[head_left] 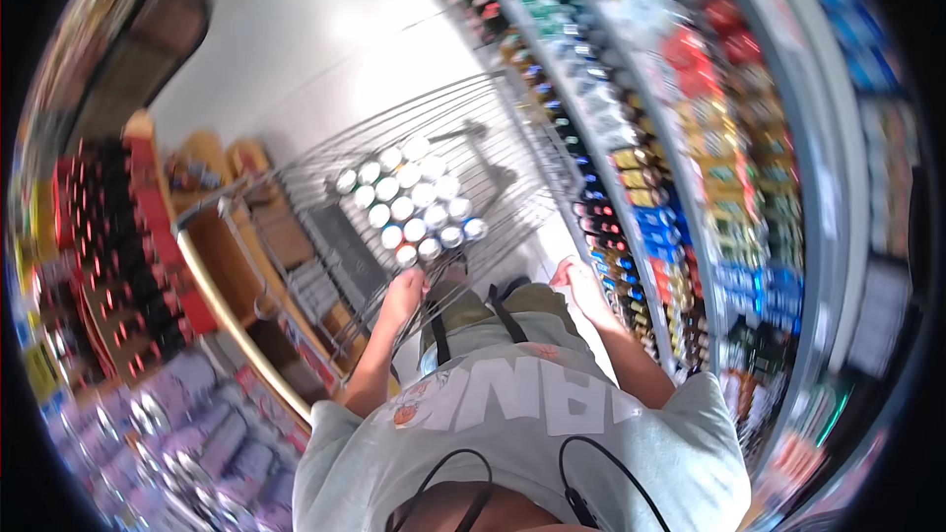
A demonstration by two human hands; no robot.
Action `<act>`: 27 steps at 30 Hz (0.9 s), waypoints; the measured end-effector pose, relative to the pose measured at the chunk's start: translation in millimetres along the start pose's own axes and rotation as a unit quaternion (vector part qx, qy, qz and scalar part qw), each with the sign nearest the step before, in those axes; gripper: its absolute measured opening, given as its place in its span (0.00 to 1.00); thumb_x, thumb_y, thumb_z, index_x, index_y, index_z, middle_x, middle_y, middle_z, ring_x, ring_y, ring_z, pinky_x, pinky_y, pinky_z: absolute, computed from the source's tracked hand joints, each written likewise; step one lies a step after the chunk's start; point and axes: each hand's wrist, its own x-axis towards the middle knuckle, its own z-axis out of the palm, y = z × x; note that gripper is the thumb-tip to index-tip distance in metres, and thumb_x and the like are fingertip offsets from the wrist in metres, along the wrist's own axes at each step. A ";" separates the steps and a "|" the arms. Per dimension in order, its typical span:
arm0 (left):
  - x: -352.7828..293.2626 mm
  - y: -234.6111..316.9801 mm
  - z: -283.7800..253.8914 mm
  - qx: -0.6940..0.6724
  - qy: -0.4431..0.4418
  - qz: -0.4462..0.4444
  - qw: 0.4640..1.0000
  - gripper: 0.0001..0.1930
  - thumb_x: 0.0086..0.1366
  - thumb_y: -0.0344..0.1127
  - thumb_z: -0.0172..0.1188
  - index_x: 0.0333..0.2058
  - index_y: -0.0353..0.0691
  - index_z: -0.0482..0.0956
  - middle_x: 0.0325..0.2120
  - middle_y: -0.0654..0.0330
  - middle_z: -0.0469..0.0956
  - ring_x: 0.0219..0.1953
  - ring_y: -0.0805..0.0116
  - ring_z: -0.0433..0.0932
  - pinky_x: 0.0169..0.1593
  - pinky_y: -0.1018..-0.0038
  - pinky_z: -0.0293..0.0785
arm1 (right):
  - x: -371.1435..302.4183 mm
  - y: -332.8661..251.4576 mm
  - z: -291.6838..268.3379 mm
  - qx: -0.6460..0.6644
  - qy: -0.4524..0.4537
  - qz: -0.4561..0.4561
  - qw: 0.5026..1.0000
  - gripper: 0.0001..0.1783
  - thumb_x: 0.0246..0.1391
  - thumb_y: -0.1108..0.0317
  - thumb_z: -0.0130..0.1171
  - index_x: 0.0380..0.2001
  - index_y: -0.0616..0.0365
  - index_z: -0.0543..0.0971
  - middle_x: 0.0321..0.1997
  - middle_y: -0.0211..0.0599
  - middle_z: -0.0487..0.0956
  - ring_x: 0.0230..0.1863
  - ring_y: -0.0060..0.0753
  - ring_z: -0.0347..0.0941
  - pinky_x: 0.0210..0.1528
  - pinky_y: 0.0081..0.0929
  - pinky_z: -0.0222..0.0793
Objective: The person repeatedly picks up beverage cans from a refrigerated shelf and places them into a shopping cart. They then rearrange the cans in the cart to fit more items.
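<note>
A wire shopping cart (pixel 394 106) stands just ahead of me. In its basket a block of several cans (pixel 402 207) with pale round tops stands upright in close rows. My left hand (pixel 405 293) is closed at the cart's near side, close to the nearest cans, and seems wrapped on the wire rim. To the right, my right hand (pixel 579 283) hangs apart from the cart, its fingers loosely bent with nothing visible in them. Motion blurs both hands somewhat.
Along the right run long shelves (pixel 823 128) crowded with bottles, cans and packs. At left are a curved wooden-edged display (pixel 219 307), dark bottles in red crates (pixel 123 236) and wrapped packs (pixel 187 433). Pale floor (pixel 296 20) stretches ahead.
</note>
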 end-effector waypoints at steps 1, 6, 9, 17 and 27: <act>32.0 1.0 -19.4 0.006 -0.010 0.026 1.000 0.15 0.75 0.37 0.47 0.32 0.37 0.79 0.26 0.61 0.81 0.28 0.70 0.78 0.36 0.69 0.75 | 4.3 2.2 18.2 -0.005 0.049 0.024 0.998 0.15 0.71 0.64 0.44 0.33 0.59 0.77 0.29 0.38 0.78 0.33 0.31 0.79 0.42 0.31 0.76; 116.0 96.8 -43.1 0.091 0.015 0.151 0.984 0.14 0.74 0.34 0.47 0.29 0.37 0.77 0.23 0.64 0.78 0.25 0.77 0.73 0.33 0.76 0.71 | 30.4 107.1 21.0 0.180 0.113 -0.062 0.975 0.16 0.74 0.58 0.47 0.38 0.57 0.78 0.33 0.29 0.80 0.36 0.24 0.79 0.43 0.27 0.75; 124.6 121.8 5.7 0.207 -0.013 0.216 0.954 0.15 0.76 0.35 0.47 0.29 0.37 0.76 0.23 0.64 0.77 0.25 0.78 0.72 0.32 0.76 0.71 | -21.2 189.0 20.8 0.234 0.204 -0.083 0.947 0.15 0.74 0.57 0.48 0.40 0.55 0.78 0.34 0.27 0.81 0.37 0.23 0.78 0.43 0.26 0.73; 32.9 116.7 264.2 0.390 -0.237 0.279 0.845 0.12 0.73 0.30 0.49 0.49 0.38 0.78 0.30 0.56 0.81 0.36 0.61 0.84 0.43 0.66 0.79 | -138.4 358.6 28.3 0.344 0.381 -0.049 0.857 0.09 0.71 0.66 0.52 0.42 0.59 0.79 0.32 0.29 0.81 0.36 0.21 0.76 0.42 0.23 0.71; -14.6 183.3 397.8 0.555 -0.291 0.545 0.556 0.16 0.62 0.30 0.63 0.50 0.40 0.80 0.47 0.49 0.81 0.54 0.47 0.78 0.59 0.56 0.74 | -135.2 341.5 13.1 0.359 0.386 -0.157 0.835 0.09 0.68 0.69 0.58 0.47 0.60 0.79 0.42 0.35 0.83 0.43 0.25 0.78 0.46 0.26 0.73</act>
